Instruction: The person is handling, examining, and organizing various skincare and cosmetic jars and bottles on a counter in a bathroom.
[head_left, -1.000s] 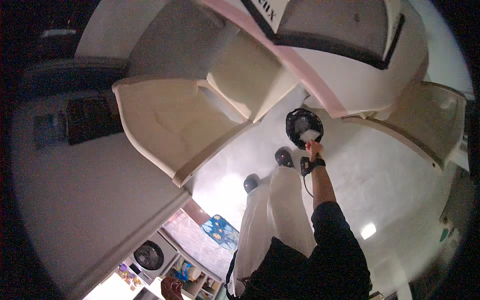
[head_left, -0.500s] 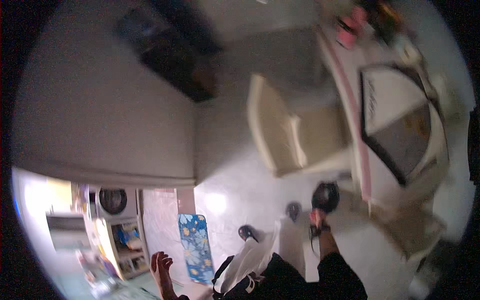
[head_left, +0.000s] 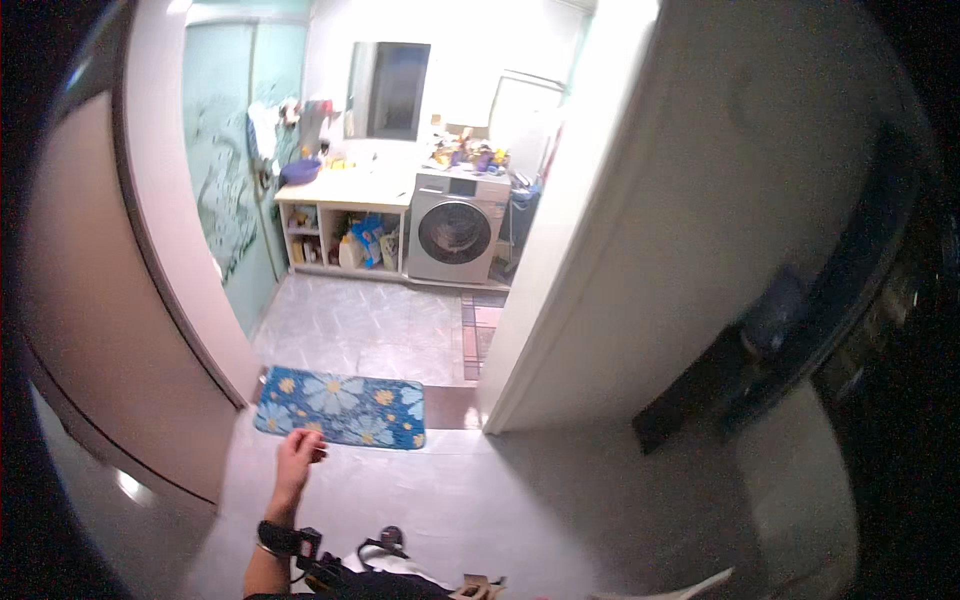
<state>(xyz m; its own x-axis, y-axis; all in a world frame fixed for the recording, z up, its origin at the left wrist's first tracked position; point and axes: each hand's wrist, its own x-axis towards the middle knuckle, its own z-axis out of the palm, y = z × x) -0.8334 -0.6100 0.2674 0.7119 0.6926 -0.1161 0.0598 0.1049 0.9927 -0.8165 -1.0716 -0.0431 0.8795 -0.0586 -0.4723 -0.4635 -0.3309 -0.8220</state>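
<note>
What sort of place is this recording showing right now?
Probably a home, looking into a bathroom or laundry area: a front-loading washing machine stands beside a shelved counter, and a blue flowered mat lies nearer the camera.

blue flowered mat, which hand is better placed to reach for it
Left, most likely: the left hand overlaps the near edge of the blue flowered mat in the head view and looks empty. The right hand is out of view, so its reach cannot be judged.
</note>
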